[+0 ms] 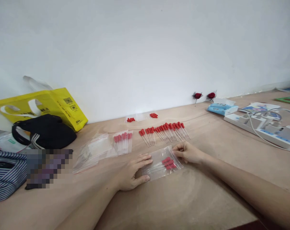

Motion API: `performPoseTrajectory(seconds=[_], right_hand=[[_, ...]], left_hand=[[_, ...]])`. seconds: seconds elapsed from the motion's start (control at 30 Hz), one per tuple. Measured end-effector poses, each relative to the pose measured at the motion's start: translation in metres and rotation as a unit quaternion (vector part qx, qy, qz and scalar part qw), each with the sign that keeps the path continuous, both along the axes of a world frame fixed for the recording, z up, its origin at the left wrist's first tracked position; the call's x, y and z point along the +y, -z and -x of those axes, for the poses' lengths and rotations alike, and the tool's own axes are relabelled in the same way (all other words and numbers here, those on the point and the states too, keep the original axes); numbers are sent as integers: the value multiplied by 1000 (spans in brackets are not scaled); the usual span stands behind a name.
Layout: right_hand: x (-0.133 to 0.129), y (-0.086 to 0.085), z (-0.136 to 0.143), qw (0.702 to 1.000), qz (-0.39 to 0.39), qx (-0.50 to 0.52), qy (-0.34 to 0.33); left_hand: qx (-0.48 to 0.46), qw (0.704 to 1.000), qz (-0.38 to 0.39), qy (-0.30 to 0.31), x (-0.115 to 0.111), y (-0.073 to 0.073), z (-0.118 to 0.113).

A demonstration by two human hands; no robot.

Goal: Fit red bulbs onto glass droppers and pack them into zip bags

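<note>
A clear zip bag (156, 163) lies flat on the table, with several red-bulbed droppers (168, 163) inside, bulbs toward its right end. My left hand (132, 172) rests on the bag's left end, fingers spread. At the upper right corner, my right hand (184, 152) has its thumb and fingers pinched together on the bag's edge. Behind the bag, a row of loose red-bulbed droppers (164, 131) lies on the table. Left of that row sits a filled bag of droppers (122, 140), beside a stack of flat clear bags (94, 150).
Loose red bulbs (153, 115) lie near the wall. On the left are a yellow bag (65, 108), a black cloth item (49, 131) and striped fabric (8, 175). A tissue pack (221, 108) and a power strip (264, 131) with cables stand on the right.
</note>
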State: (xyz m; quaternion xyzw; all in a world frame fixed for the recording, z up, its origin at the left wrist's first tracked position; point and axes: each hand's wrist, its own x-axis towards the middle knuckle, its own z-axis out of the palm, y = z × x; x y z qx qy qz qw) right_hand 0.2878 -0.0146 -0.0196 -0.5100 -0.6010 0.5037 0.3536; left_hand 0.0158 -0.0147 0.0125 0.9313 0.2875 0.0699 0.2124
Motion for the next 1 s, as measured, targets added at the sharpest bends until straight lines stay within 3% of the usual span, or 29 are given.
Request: performPoseTrajectory(seconds=[0.1,0.2,0.33,0.47,0.67,0.8,1.0], right_hand=[[26,-6,-18,981,-84,-117,129],[61,-16,-31,915,-158,-301,218],[102,-23,-29,893,-156,-343,247],[122,-17,-20,885,-149,-359,256],[130,-6,-16,895,-143,-332,262],[129,-12,-22,910,-140,-276,275],[87,-23,-46,916,-169,-117,344]], left_hand=[[0,1000,0,6,1,1,0],[4,1000,2,10,2,1,0],[-1,1000,4,11,2,2,0],[2,1000,-4,17,2,2,1],[-3,1000,-9,26,1,3,2],[-6,1000,-6,29,1,3,2],[2,1000,0,14,0,-1,2]])
